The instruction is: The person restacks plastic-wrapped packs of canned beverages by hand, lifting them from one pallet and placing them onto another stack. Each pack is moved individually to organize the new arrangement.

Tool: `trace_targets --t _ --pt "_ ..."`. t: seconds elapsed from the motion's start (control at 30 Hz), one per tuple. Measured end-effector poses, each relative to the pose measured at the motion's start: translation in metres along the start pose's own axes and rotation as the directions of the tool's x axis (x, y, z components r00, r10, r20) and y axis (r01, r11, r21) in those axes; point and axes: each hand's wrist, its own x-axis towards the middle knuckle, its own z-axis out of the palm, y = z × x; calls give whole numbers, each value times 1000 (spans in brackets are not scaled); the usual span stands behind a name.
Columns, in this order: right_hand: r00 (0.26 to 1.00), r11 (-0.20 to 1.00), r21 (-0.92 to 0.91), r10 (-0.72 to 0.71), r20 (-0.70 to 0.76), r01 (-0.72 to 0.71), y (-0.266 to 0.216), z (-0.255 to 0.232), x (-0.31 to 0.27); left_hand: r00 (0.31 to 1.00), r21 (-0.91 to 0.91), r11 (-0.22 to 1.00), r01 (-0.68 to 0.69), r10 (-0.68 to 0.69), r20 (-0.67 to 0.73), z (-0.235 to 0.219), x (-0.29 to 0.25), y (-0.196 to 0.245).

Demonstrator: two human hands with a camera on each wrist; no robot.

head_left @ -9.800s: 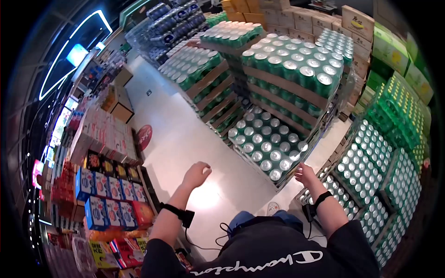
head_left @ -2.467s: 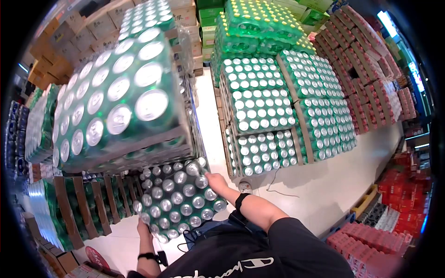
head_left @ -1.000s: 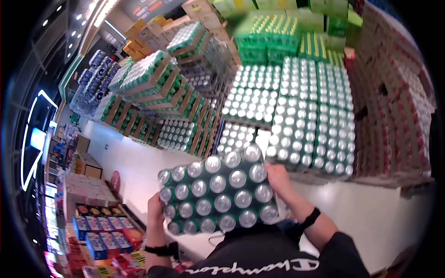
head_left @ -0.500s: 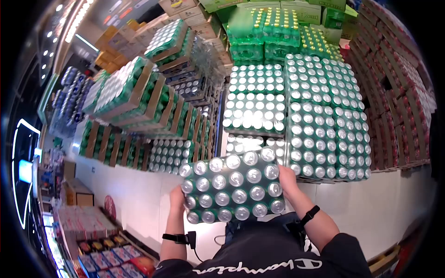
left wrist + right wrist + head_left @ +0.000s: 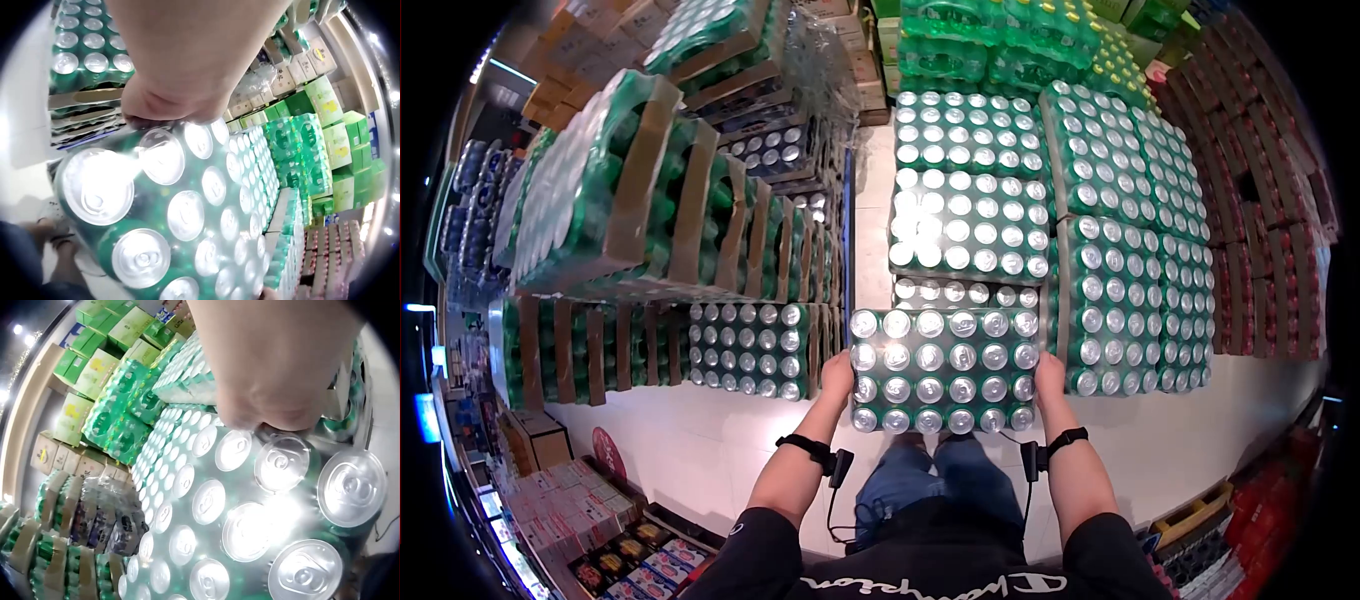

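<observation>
A shrink-wrapped case of green cans (image 5: 945,372) spans the space between my two hands, its silver lids facing up. My left hand (image 5: 837,376) grips its left end and my right hand (image 5: 1049,378) grips its right end. Both sets of fingers are largely hidden at the case's sides. In the left wrist view the hand (image 5: 178,100) bends over the wrapped edge; the right wrist view shows the other hand (image 5: 269,403) doing likewise. The case's far edge overlaps a lower layer of cans (image 5: 960,294) in the near part of the right-hand stack.
Taller layers of canned cases (image 5: 1135,290) stand right of the held case. High tray-packed stacks (image 5: 730,215) rise on the left, with a narrow floor gap (image 5: 872,200) between. Green bottle packs (image 5: 1000,45) are at the back, red stacks (image 5: 1265,230) far right.
Both hands were empty at first, then gripped a tilted case by the left stack. They have carried it over to the right stack, where it now lies level and squared to it.
</observation>
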Motion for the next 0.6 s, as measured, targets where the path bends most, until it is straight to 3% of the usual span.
trace_targets --t 0.03,0.13,0.23,0.4,0.43,0.6 --pt "1000 999 -33 -5 -9 5 2 1 9 1000 -56 998 -7 7 -8 8 10 -5" --pt "997 985 -169 -50 -52 41 6 11 35 1000 7 1000 -6 6 -4 28 38 -15" --pt "994 999 18 53 -96 -51 -3 18 35 1000 49 999 7 -7 -1 41 59 -16" --pt "983 995 -70 54 -177 -67 26 32 68 1000 96 995 11 -12 14 58 77 -1" --pt "979 995 -67 66 -192 -80 24 34 69 998 36 998 54 -55 26 62 82 1" --pt "957 956 264 188 -222 -126 -14 52 62 1000 104 995 2 -3 16 79 109 -12"
